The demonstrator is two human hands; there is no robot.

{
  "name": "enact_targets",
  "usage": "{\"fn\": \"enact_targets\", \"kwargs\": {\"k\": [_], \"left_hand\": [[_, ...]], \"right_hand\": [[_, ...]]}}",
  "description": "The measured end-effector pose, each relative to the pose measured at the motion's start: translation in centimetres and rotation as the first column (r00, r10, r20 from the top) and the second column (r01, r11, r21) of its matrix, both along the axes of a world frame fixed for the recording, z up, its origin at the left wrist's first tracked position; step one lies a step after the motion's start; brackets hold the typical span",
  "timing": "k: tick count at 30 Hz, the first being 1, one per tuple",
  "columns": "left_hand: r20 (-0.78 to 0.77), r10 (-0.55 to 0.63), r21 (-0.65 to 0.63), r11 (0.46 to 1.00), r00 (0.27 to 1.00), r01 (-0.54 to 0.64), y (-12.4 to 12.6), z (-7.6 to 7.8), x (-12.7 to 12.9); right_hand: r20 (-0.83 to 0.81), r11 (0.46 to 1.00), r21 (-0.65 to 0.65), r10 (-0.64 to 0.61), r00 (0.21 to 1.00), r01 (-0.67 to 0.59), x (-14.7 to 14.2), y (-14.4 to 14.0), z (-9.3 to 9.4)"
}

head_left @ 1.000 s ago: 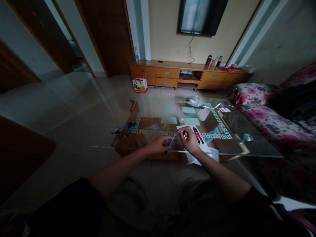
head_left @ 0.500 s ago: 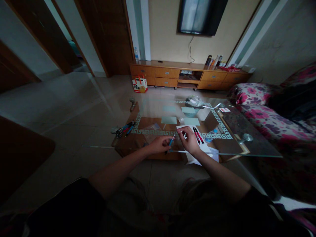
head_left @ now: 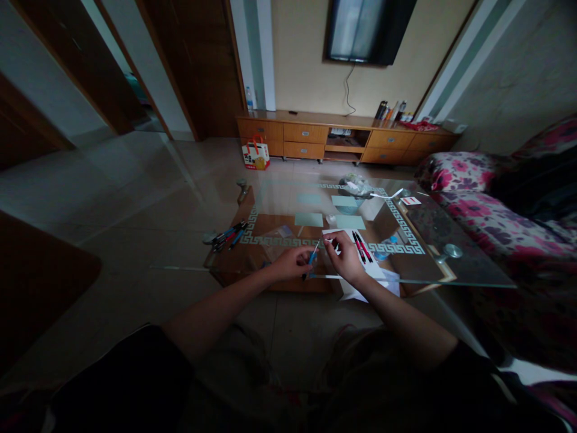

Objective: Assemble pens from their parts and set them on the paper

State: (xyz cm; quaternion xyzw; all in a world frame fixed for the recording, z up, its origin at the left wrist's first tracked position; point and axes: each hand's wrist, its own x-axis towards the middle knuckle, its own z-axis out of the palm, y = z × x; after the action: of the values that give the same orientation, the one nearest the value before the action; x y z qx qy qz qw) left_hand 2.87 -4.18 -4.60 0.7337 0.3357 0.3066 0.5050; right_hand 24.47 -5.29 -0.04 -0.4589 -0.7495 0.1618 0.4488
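Over the front edge of the glass table, my left hand grips a blue pen that is tilted, a thin pale tip pointing up. My right hand is just to the right, thumb and fingers pinched close to that tip. Whatever small piece lies in this pinch is too small to make out. Beneath the right hand is a white sheet or box top, and on it, beside the knuckles, rest red and black pens. A pile of blue, black and red pens lies at the table's left end.
The glass tabletop has a patterned border. Toward its back are a plastic bag and a red-and-white card. A blue-capped bottle shows at right. Beyond stand a low wooden cabinet and a carrier bag; a flowered sofa is right.
Both hands stay almost in place. The blue pen and its thin tip have shifted very slightly, and the right fingertips have moved a little at the tip.
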Motion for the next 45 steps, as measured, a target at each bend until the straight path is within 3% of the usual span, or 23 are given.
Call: {"fn": "enact_targets", "kwargs": {"k": [22,30,38,45], "left_hand": [[0.009,0.0,-0.006,1.0,1.0,0.0,0.0,-0.2,0.0],[0.004,0.006,-0.012,1.0,1.0,-0.006,-0.1,0.0,-0.2],[0.018,0.022,-0.015,1.0,1.0,-0.022,-0.1,0.0,-0.2],[0.038,0.022,-0.03,0.999,0.999,-0.021,-0.1,0.0,-0.2]], "right_hand": [[-0.064,0.998,-0.069,-0.007,0.998,0.002,0.0,0.6,-1.1],[-0.054,0.982,0.064,-0.175,0.983,0.178,1.3,1.0,0.1],[0.156,0.962,0.143,-0.252,0.955,0.231,3.6,2.3,-0.8],[0.435,0.964,0.039,-0.253,0.864,0.262,4.3,2.8,-2.7]]}}
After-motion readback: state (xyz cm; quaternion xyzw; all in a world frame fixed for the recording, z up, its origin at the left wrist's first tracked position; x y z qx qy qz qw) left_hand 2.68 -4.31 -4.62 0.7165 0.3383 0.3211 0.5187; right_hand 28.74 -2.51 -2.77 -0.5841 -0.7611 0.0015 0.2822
